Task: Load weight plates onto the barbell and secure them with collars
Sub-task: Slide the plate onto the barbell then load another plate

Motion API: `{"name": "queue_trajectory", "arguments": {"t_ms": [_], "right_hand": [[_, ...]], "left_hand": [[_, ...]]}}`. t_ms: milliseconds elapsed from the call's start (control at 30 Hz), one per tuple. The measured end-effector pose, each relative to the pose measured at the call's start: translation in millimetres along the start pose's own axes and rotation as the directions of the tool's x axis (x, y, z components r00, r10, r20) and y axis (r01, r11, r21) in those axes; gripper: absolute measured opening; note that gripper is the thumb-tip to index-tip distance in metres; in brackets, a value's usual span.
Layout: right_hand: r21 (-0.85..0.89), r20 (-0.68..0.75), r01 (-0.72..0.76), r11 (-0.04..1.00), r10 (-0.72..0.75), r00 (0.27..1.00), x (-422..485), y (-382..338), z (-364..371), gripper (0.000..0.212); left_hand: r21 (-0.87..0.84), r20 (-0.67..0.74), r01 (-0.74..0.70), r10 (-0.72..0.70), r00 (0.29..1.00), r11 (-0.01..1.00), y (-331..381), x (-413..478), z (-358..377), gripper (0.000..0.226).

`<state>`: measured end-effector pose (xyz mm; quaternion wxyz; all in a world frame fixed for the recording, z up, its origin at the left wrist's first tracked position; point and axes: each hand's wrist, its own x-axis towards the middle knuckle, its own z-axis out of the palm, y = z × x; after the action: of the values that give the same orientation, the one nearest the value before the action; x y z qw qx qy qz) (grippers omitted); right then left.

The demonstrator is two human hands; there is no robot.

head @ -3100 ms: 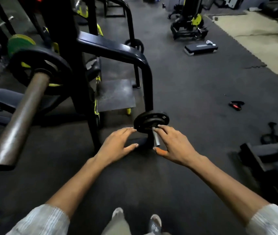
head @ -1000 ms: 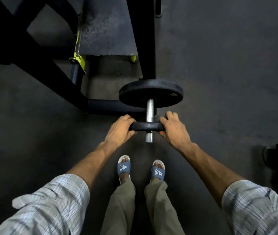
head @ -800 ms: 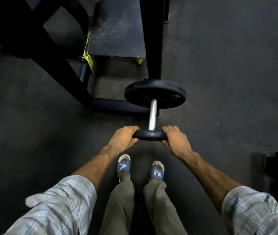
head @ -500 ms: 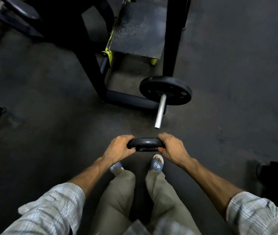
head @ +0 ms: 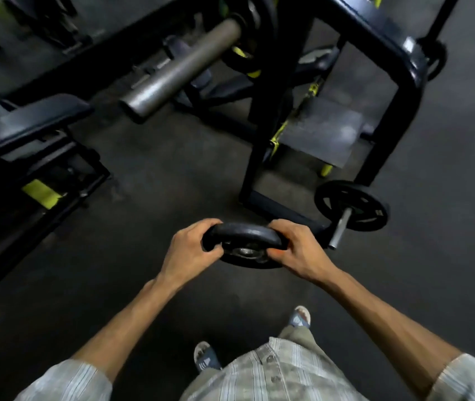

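Weight plate (head: 245, 245), a small black disc, is now off the storage peg (head: 341, 228) it sat on a second ago and carried clear of it, freeing it for loading. Left hand (head: 191, 250) is clamped on its rim at 9 o'clock, right hand (head: 297, 250) at 3 o'clock. Barbell sleeve (head: 181, 70) waits bare at 11 o'clock, well apart; a larger plate (head: 352, 205) remains on the peg at 2 o'clock.
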<state>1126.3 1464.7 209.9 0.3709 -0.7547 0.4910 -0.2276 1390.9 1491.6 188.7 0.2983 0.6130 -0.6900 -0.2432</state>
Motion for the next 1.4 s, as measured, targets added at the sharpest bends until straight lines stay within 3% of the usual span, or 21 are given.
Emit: {"name": "queue_trajectory", "arguments": {"t_ms": [233,333,433,733,1167,1300,1400], "right_hand": [[0.08,-0.023,0.126,0.989,-0.124,0.992,37,-130,37,0.023],[0.111,-0.06,0.165,0.98,-0.159,0.985,60,-171,43,0.014],[0.125,-0.097,0.191,0.974,-0.179,0.979,88,-199,44,0.018],[0.143,-0.247,0.308,0.941,-0.267,0.931,180,-226,21,0.022],[0.116,-0.356,0.239,0.964,-0.185,0.916,225,-222,5,0.031],[-0.013,-0.424,0.222,0.975,-0.207,0.882,223,-218,2,0.032],[-0.282,-0.55,0.119,0.952,-0.262,0.793,214,-216,23,0.06]], "left_hand": [[0.0,-0.221,-0.087,0.085,0.972,0.996,-23,-25,-132,0.05],[0.009,-0.298,-0.135,0.131,0.945,0.991,-30,-13,-175,0.053],[0.044,-0.338,-0.175,0.179,0.924,0.984,-34,11,-212,0.054],[0.091,-0.355,-0.29,0.303,0.884,0.953,-38,113,-265,0.057],[0.051,-0.231,-0.453,0.451,0.862,0.89,-50,209,-276,0.057],[-0.038,-0.234,-0.476,0.455,0.859,0.879,-54,225,-268,0.057],[-0.186,-0.206,-0.422,0.384,0.9,0.887,-67,221,-260,0.064]]}}
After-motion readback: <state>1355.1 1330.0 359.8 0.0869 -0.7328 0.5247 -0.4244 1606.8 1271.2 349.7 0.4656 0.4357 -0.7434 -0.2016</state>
